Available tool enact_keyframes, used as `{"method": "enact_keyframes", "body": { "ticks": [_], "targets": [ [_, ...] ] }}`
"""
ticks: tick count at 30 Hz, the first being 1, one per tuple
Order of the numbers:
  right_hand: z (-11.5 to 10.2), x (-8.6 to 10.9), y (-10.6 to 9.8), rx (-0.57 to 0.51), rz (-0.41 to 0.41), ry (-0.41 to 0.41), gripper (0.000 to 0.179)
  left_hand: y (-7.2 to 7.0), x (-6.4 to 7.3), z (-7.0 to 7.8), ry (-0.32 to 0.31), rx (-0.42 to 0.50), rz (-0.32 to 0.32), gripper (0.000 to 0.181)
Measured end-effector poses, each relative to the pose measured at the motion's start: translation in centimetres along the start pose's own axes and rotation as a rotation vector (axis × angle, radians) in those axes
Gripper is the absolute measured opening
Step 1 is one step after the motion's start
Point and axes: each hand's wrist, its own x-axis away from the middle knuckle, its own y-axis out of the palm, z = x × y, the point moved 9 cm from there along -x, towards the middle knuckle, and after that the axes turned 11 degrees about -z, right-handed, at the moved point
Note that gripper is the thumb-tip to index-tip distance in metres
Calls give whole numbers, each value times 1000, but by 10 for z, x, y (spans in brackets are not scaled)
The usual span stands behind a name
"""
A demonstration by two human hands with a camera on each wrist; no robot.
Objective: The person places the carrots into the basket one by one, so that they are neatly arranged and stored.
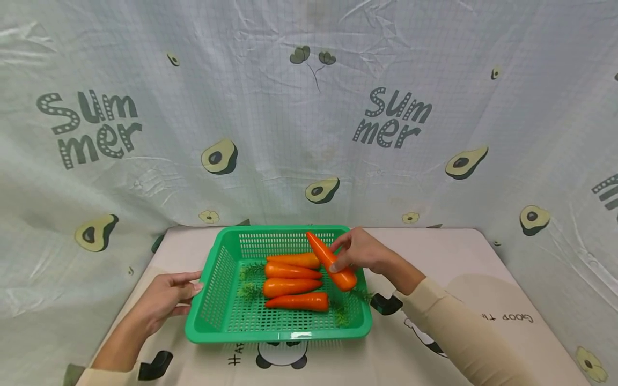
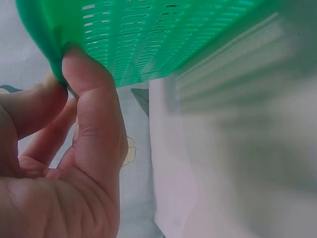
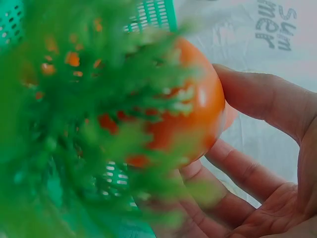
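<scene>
My right hand (image 1: 362, 251) grips an orange carrot (image 1: 330, 261) with a feathery green top, tilted over the right part of a green plastic basket (image 1: 241, 336). In the right wrist view the blurred leaves (image 3: 64, 109) cover much of that carrot (image 3: 208, 94), and thumb and fingers hold its side. Several more carrots (image 1: 292, 287) lie in rows inside the basket, their tops pointing left or right. My left hand (image 1: 166, 300) pinches the basket's left rim; the left wrist view shows thumb and fingers (image 2: 91, 94) on the rim's edge.
The basket stands on a pale table (image 1: 454, 257) printed with a panda and lettering. A hanging cloth (image 1: 270, 118) with avocado and "summer" prints closes off the back and both sides. Black wrist mounts (image 1: 155, 365) sit on both of my forearms.
</scene>
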Motion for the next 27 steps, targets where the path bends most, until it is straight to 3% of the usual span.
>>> {"method": "enact_keyframes", "body": {
  "ticks": [16,27],
  "targets": [
    [-17,-12,26,110,-49,-9,41,1,1,0,12,1,-6,60],
    [-33,-25,61,380,-102,-74,37,0,1,2,16,-15,6,58]
  ]
}}
